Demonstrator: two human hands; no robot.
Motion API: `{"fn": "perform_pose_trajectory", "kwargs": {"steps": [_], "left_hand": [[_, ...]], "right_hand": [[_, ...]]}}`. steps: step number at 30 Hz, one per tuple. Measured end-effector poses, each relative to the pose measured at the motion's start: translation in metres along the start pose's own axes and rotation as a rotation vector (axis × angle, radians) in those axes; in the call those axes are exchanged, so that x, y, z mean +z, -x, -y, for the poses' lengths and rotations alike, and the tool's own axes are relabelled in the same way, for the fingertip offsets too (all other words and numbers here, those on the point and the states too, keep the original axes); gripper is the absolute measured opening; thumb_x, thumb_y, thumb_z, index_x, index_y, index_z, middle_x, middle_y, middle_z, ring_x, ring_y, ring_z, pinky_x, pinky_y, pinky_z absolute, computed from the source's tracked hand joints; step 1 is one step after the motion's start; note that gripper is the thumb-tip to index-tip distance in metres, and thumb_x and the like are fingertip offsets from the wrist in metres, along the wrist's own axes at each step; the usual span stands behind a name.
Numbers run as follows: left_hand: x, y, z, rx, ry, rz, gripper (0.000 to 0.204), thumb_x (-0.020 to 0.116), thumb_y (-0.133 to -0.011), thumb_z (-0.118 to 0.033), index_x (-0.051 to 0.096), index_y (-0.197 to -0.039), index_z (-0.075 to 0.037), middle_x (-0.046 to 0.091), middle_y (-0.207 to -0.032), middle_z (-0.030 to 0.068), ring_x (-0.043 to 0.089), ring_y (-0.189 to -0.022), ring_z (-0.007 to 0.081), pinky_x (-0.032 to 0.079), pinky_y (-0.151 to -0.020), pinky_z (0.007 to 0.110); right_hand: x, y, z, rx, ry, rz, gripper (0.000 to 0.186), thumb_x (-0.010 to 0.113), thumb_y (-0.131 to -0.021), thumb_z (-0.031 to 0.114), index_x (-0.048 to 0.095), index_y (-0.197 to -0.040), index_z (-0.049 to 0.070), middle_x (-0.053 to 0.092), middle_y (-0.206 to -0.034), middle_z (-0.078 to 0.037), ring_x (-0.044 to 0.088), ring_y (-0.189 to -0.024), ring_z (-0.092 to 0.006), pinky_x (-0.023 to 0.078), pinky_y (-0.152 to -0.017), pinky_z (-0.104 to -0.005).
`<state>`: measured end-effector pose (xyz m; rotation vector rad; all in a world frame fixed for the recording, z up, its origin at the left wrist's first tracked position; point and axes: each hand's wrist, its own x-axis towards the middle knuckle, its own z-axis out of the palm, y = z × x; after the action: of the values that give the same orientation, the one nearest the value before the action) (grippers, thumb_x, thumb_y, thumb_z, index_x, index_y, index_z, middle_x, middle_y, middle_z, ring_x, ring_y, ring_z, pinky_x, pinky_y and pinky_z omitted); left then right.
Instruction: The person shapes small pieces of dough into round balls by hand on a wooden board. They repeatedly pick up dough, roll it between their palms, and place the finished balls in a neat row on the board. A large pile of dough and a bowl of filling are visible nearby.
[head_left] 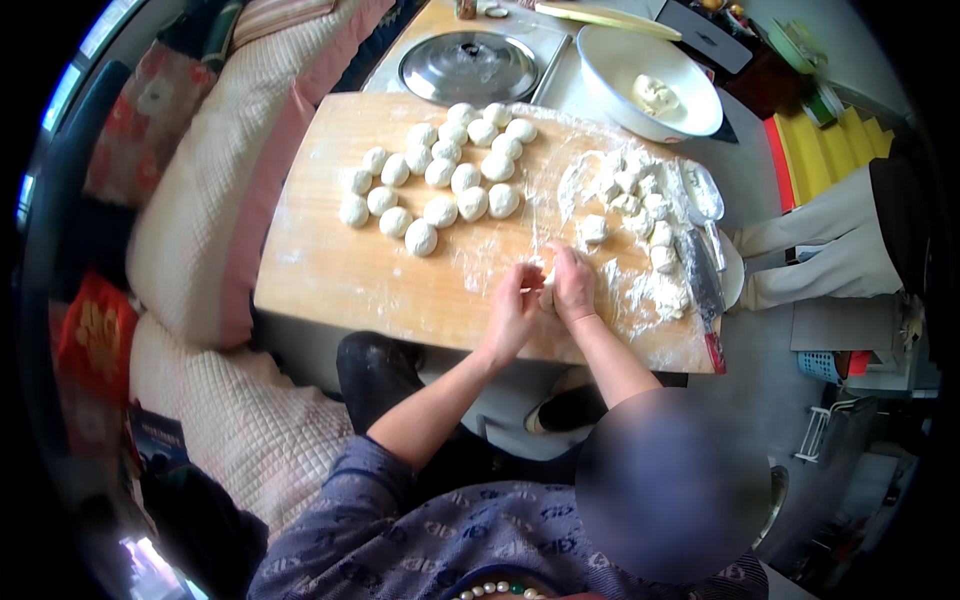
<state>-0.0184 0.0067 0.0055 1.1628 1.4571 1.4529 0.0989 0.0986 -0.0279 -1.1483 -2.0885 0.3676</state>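
Note:
My left hand (516, 298) and my right hand (571, 285) meet over the near part of a floury wooden board (320, 270), fingers curled around a small piece of dough (548, 282), mostly hidden. Up and to the left of them lie several rounded dough balls (441, 211). Just above my right hand is a single cut piece (593, 229), and more rough pieces (627, 184) lie in flour to the right. At the board's right edge rest a clear scoop (703, 190) and a dark blade (700, 270) with a red handle (714, 352).
Behind the board are a steel lid (468, 65) and a white bowl (680, 110) holding dough. A quilted bed (200, 220) runs along the left. A person in pale trousers (820, 240) stands at the right near yellow shelving (815, 155). My dark-clad leg (370, 380) is below the near edge.

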Motion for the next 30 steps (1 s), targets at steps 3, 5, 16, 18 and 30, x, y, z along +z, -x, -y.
{"fn": "perform_pose_trajectory", "kwargs": {"steps": [3,5,16,18,30], "left_hand": [[-0.004,0.005,0.008,-0.013,-0.076,-0.005,0.041,0.049,-0.083,0.011,0.054,-0.122,0.001,0.065,-0.104,0.0145,0.065,-0.091,0.023,0.053,-0.082,0.034],[0.002,0.002,0.006,-0.047,-0.089,0.041,0.047,0.05,-0.085,0.009,0.051,-0.131,-0.001,0.064,-0.106,0.0163,0.064,-0.092,0.0246,0.052,-0.082,0.034],[-0.012,0.003,0.047,-0.086,0.108,0.087,0.036,0.059,-0.095,-0.005,0.053,-0.131,-0.004,0.061,-0.11,0.0058,0.057,-0.089,0.0129,0.05,-0.08,0.026],[-0.009,0.001,0.041,-0.052,-0.126,0.148,0.025,0.06,-0.093,-0.002,0.062,-0.118,-0.001,0.06,-0.091,0.0009,0.054,-0.081,0.0091,0.047,-0.074,0.021],[-0.003,0.018,0.014,0.045,-0.087,0.102,0.052,0.06,-0.09,0.001,0.044,-0.139,-0.003,0.054,-0.128,0.0111,0.055,-0.111,0.0193,0.049,-0.092,0.032]], "right_hand": [[0.002,-0.019,-0.012,-0.193,0.217,0.102,0.022,0.055,-0.085,0.011,0.063,-0.105,0.011,0.065,-0.097,-0.01,0.062,-0.096,-0.0289,0.05,-0.082,-0.0397],[0.002,-0.034,-0.011,-0.217,0.253,0.105,0.022,0.055,-0.084,0.01,0.063,-0.105,0.01,0.064,-0.097,-0.01,0.061,-0.097,-0.0301,0.05,-0.084,-0.0409],[0.007,0.01,0.023,0.029,0.136,-0.121,0.008,0.058,-0.08,0.018,0.061,-0.082,0.011,0.063,-0.083,-0.01,0.064,-0.083,-0.0288,0.053,-0.067,-0.0404],[0.001,0.003,0.02,0.037,0.195,-0.18,0.01,0.058,-0.083,0.018,0.063,-0.086,0.01,0.064,-0.087,-0.009,0.064,-0.088,-0.0296,0.053,-0.07,-0.0403],[-0.01,-0.01,0.006,-0.064,0.211,-0.037,0.012,0.059,-0.084,0.018,0.064,-0.094,0.014,0.066,-0.093,-0.005,0.065,-0.09,-0.022,0.054,-0.075,-0.0379]]}}
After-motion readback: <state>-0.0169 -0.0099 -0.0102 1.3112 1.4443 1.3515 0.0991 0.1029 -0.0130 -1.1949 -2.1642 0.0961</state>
